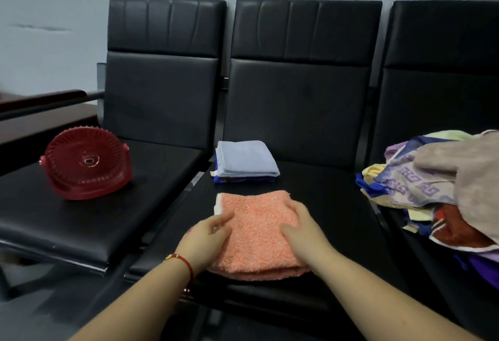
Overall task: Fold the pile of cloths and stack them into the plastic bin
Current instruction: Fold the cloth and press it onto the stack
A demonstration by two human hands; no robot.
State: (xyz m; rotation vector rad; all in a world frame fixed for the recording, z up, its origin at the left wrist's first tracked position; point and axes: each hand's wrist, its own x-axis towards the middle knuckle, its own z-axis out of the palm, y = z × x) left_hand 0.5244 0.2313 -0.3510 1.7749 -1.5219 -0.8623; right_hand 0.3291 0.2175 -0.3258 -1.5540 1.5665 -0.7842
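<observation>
Hands: left (209,228) and right (302,226) lie flat, fingers relaxed, on folded orange cloth (256,235), middle seat. Folded stack (245,161) behind. Pile (442,189) unfolded, right seat. Bin (87,164) tipped, holds nothing.

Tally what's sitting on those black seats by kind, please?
Red bin: 1
Folded stack: 1
Orange cloth, under both hands (left, right): 1
Unfolded pile: 1, cloths too tangled to count singly
Total: 4
</observation>
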